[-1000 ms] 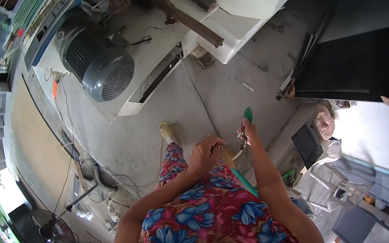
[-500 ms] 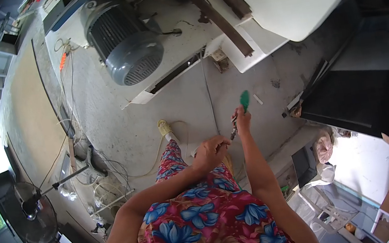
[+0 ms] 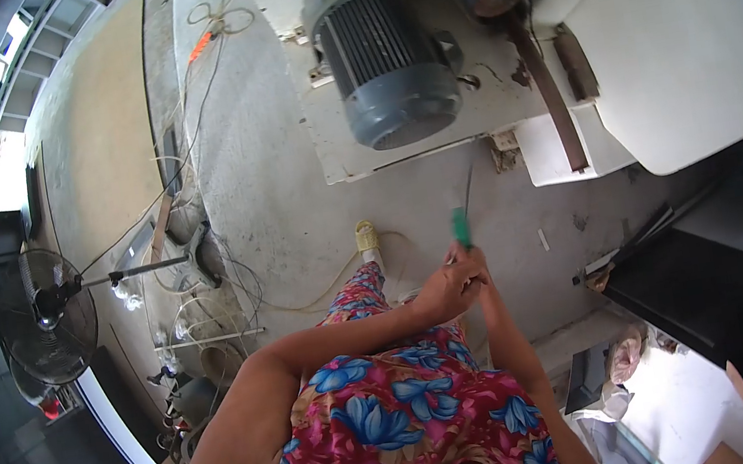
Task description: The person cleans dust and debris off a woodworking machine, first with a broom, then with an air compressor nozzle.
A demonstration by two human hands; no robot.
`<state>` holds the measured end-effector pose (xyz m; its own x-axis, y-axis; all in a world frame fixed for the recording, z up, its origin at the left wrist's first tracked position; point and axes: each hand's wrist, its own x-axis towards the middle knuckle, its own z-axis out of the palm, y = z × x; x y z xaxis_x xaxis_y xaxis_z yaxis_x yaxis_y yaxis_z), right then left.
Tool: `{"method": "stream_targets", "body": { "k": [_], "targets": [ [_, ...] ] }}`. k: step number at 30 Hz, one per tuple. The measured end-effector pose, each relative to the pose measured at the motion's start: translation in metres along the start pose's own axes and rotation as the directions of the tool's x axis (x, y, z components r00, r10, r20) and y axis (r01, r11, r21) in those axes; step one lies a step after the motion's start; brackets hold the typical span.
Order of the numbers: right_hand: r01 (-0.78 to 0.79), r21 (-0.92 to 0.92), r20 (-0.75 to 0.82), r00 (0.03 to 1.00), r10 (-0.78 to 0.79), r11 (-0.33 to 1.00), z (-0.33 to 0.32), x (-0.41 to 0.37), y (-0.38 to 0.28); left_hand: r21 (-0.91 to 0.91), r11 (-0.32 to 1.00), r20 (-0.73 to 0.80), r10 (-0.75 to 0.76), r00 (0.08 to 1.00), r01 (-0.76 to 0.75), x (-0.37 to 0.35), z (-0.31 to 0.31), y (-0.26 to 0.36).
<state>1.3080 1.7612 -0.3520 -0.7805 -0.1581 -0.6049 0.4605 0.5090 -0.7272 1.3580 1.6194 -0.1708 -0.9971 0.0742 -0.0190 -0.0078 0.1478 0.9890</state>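
Green-handled tool stands upright in mid-air (its lower end is hidden).

Green tool handle, grey ribbed motor, red garment with blue flowers, yellow shoe

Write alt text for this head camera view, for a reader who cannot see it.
Seen from above, a person in flowered clothing grips a green-handled tool in the right hand, with the curled left hand beside it. Beyond, on the concrete floor, are a grey electric motor on a white machine and a standing fan.
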Motion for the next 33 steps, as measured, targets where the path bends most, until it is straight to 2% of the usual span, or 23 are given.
{"method": "stream_targets", "body": {
  "k": [2, 4, 7, 10, 13, 14, 16, 19, 21, 23, 25, 27, 30, 33],
  "targets": [
    [0.149, 0.149, -0.218, 0.969, -0.114, 0.978, 0.003, 0.001, -0.008, -0.012, 1.0, 0.007, 0.005, 1.0, -0.005, 0.003, -0.016, 0.0],
    [0.354, 0.196, -0.446, 0.862, -0.239, 0.914, 0.003, -0.015, -0.037, 0.017, 1.0, -0.009, 0.005, 1.0, -0.005, 0.003, -0.029, 0.0],
    [0.305, 0.201, -0.433, 0.88, -0.195, 0.931, -0.001, -0.058, -0.109, 0.056, 0.998, -0.027, 0.017, 1.0, -0.015, -0.003, -0.04, 0.004],
    [0.37, 0.16, -0.399, 0.872, -0.283, 0.915, -0.009, -0.037, -0.104, 0.058, 0.998, -0.082, 0.042, 0.996, -0.037, 0.003, -0.045, 0.005],
    [0.152, -0.016, -0.33, 0.932, -0.149, 0.988, -0.022, -0.018, -0.094, 0.083, 0.996, -0.173, 0.05, 0.984, -0.036, 0.006, -0.045, 0.013],
    [0.264, -0.148, -0.247, 0.923, -0.295, 0.953, -0.021, -0.017, -0.082, 0.105, 0.994, -0.201, 0.049, 0.978, -0.028, 0.003, -0.048, 0.014],
    [0.505, -0.368, -0.035, 0.831, -0.555, 0.781, -0.02, -0.015, -0.059, 0.18, 0.981, -0.201, 0.105, 0.974, -0.069, -0.002, -0.058, 0.012],
    [0.601, -0.341, 0.161, 0.795, -0.585, 0.723, 0.007, -0.037, -0.048, 0.211, 0.976, -0.239, 0.096, 0.966, -0.045, -0.018, -0.065, 0.004],
    [0.694, -0.246, 0.361, 0.714, -0.6, 0.677, 0.037, -0.016, 0.004, 0.214, 0.976, -0.3, 0.107, 0.948, -0.042, -0.026, -0.071, 0.0],
    [0.719, -0.194, 0.46, 0.668, -0.585, 0.668, 0.067, -0.011, 0.014, 0.238, 0.97, -0.302, 0.128, 0.945, -0.055, -0.029, -0.085, 0.005],
    [0.719, -0.183, 0.472, 0.662, -0.582, 0.67, 0.093, -0.015, -0.008, 0.277, 0.959, -0.314, 0.15, 0.938, -0.061, -0.035, -0.099, 0.009],
    [0.72, -0.19, 0.41, 0.676, -0.612, 0.668, 0.114, -0.025, -0.048, 0.331, 0.941, -0.335, 0.179, 0.925, -0.063, -0.038, -0.116, 0.01],
    [0.716, -0.198, 0.277, 0.696, -0.662, 0.67, 0.141, -0.032, -0.115, 0.366, 0.907, -0.347, 0.341, 0.874, -0.208, -0.044, -0.148, 0.001],
    [0.663, -0.265, 0.168, 0.747, -0.643, 0.7, 0.175, -0.023, -0.172, 0.405, 0.901, -0.377, 0.317, 0.87, -0.153, -0.058, -0.191, -0.002]
  ]
}}
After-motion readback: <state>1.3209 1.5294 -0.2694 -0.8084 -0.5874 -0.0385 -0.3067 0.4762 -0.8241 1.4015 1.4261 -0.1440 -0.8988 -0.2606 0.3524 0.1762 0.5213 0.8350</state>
